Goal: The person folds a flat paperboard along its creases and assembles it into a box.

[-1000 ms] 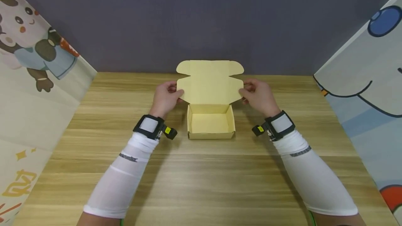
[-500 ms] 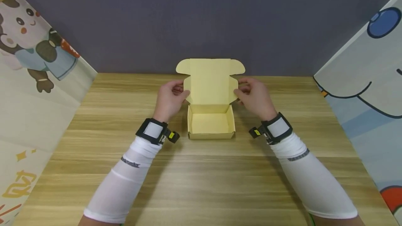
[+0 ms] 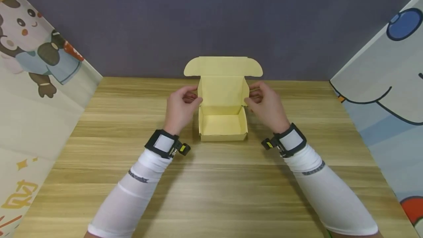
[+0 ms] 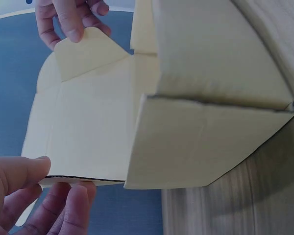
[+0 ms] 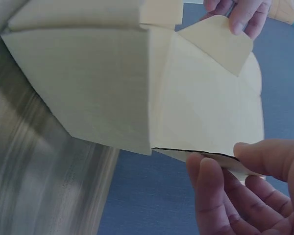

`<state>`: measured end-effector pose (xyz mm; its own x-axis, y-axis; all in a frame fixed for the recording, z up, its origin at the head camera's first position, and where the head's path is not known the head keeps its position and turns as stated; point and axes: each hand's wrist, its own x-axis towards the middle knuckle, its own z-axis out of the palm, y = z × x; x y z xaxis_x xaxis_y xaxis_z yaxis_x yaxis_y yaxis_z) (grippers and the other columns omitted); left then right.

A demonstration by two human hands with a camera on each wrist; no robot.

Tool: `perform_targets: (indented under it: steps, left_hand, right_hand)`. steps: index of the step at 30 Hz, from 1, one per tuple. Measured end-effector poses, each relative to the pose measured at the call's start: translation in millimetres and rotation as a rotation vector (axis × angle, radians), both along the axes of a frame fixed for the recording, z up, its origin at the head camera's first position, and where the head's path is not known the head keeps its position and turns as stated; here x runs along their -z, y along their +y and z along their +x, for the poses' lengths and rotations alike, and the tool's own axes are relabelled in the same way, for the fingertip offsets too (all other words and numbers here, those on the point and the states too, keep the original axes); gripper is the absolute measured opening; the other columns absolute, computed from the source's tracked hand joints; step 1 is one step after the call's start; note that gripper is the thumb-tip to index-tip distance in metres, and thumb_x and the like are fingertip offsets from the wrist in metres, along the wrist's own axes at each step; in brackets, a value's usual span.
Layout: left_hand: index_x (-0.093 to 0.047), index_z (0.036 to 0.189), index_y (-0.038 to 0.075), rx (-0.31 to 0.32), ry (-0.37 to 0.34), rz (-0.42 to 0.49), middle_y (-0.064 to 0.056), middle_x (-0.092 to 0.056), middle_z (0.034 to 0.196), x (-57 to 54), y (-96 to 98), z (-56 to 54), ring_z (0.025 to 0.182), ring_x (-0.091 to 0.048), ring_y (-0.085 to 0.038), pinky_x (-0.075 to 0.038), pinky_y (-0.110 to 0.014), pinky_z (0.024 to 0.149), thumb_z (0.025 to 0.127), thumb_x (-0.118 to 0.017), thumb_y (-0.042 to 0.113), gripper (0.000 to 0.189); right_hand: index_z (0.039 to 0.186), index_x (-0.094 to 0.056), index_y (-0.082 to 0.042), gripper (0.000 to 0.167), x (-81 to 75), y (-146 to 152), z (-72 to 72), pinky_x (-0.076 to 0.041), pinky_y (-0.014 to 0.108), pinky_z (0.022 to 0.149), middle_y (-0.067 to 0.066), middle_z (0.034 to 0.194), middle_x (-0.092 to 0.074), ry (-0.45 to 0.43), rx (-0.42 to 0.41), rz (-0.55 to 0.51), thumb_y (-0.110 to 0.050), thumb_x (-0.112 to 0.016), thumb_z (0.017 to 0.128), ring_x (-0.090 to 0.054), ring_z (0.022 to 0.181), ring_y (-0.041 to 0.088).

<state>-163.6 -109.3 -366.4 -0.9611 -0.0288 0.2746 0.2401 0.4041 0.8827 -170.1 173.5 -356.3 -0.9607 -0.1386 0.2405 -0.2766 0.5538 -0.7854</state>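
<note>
A small pale yellow cardboard box (image 3: 223, 138) stands on the table, its lid (image 3: 222, 90) raised at the back and its inside bare. My left hand (image 3: 180, 107) pinches the lid's left side flap (image 3: 199, 90) between thumb and fingers. On the other side my right hand (image 3: 268, 105) pinches the right side flap (image 3: 245, 90) in the same way. Both side flaps are folded inward, toward me. The front flap (image 3: 223, 66) with its rounded ears juts up at the top of the lid. In the left wrist view the box's outer side wall (image 4: 201, 142) fills the middle.
A wood-grain table (image 3: 218, 190) lies under the box. Behind it rises a dark grey-blue wall (image 3: 211, 17). Printed panels with cartoon figures flank the table, one at left (image 3: 43, 113) and one at right (image 3: 380, 94).
Both hands have moved inward, folding the lid's side flaps from nearly flat to standing toward me. The lid's front flap now appears bent from the lid panel.
</note>
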Motion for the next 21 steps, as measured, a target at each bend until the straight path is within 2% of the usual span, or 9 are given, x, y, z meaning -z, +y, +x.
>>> perform_targets:
  steps: [8, 14, 16, 21]
  left_hand:
    - [-0.073, 0.128, -0.001, -0.009, 0.035, 0.021, -0.014, -0.076, 0.102, 6.1, 4.4, 3.8, 0.094, -0.074, -0.027, -0.062, -0.037, 0.087, 0.094, -0.081, 0.003, 0.035]
    - [-0.073, 0.129, 0.000, -0.006, 0.046, 0.033, -0.014, -0.076, 0.102, 11.0, 6.6, 7.3, 0.094, -0.075, -0.025, -0.063, -0.034, 0.084, 0.093, -0.081, 0.004, 0.036]
    - [-0.073, 0.129, -0.001, -0.003, 0.048, 0.038, -0.015, -0.076, 0.103, 12.6, 7.4, 8.2, 0.095, -0.075, -0.026, -0.064, -0.033, 0.083, 0.093, -0.081, 0.003, 0.037]
    - [-0.072, 0.130, -0.001, -0.002, 0.043, 0.029, -0.015, -0.076, 0.106, 16.9, 8.1, 12.1, 0.097, -0.075, -0.025, -0.064, -0.035, 0.083, 0.094, -0.081, 0.004, 0.037]
  right_hand:
    - [0.127, -0.062, 0.005, 0.034, 6.3, 1, 6.3, -0.060, 0.022, 0.068, 0.022, 0.115, -0.073, 0.074, -0.006, -0.026, -0.001, -0.076, 0.096, -0.074, 0.092, 0.032]
    - [0.123, -0.063, 0.005, 0.032, 14.3, 2, 9.0, -0.063, 0.038, 0.080, 0.020, 0.114, -0.073, 0.132, -0.008, -0.041, 0.000, -0.077, 0.095, -0.075, 0.093, 0.032]
    - [0.123, -0.064, 0.005, 0.033, 16.7, 2, 9.9, -0.063, 0.040, 0.082, 0.019, 0.115, -0.073, 0.143, -0.008, -0.053, 0.000, -0.078, 0.094, -0.075, 0.092, 0.031]
    - [0.122, -0.064, 0.004, 0.033, 22.0, 5, 13.1, -0.062, 0.028, 0.079, 0.019, 0.114, -0.072, 0.156, -0.010, -0.060, 0.001, -0.080, 0.093, -0.075, 0.093, 0.032]
